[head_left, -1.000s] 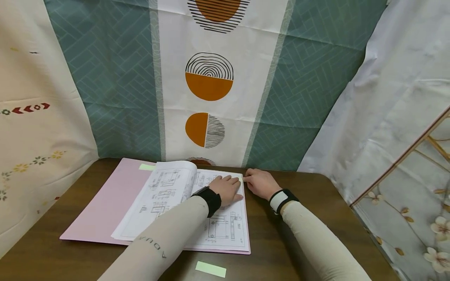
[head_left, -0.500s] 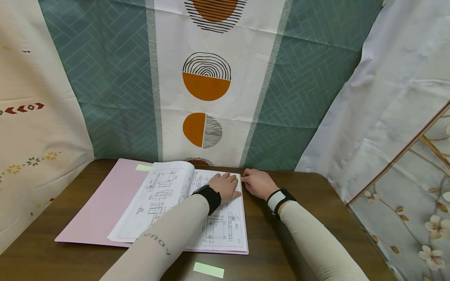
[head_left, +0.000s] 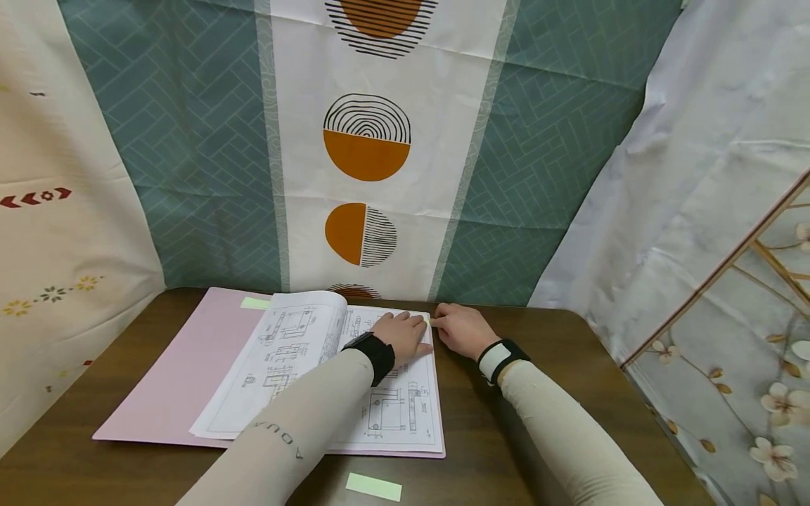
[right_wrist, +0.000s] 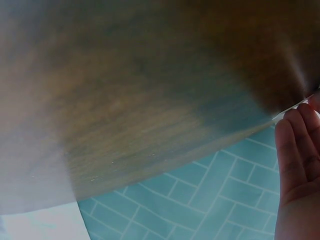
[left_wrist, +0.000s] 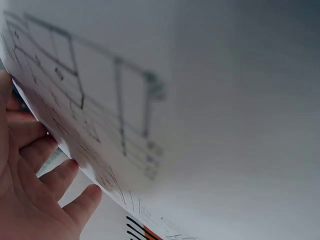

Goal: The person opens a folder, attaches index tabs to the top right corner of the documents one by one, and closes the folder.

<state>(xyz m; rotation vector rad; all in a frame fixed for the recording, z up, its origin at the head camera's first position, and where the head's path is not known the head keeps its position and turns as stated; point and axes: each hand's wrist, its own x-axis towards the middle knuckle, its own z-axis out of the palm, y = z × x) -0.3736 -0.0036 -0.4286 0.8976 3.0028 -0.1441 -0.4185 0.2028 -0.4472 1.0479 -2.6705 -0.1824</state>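
Note:
A pink folder [head_left: 171, 372] lies spread on the table, holding white sheets with technical drawings. One sheet [head_left: 278, 351] is turned over to the left; the right-hand page [head_left: 405, 414] lies flat. My left hand [head_left: 399, 339] rests on this page near its top right corner, fingers spread and fairly straight. My right hand [head_left: 466, 332] is at the page's right edge, fingers curled, pinching a small pale yellow-green sticky tab [head_left: 427, 318] there. Its fingertips are partly cut off in the right wrist view. In the left wrist view, the fingers [left_wrist: 80, 205] touch the drawn page [left_wrist: 100, 100].
A green sticky strip [head_left: 373, 486] lies on the dark wooden table [head_left: 506, 436] near its front edge. Another green strip [head_left: 255, 303] is on the folder's upper left part. Patterned cloth [head_left: 367, 232] hangs behind the table and on both sides.
The whole scene shifts slightly left in the head view. Both hands stay at the page's top right corner, with little visible movement relative to the page.

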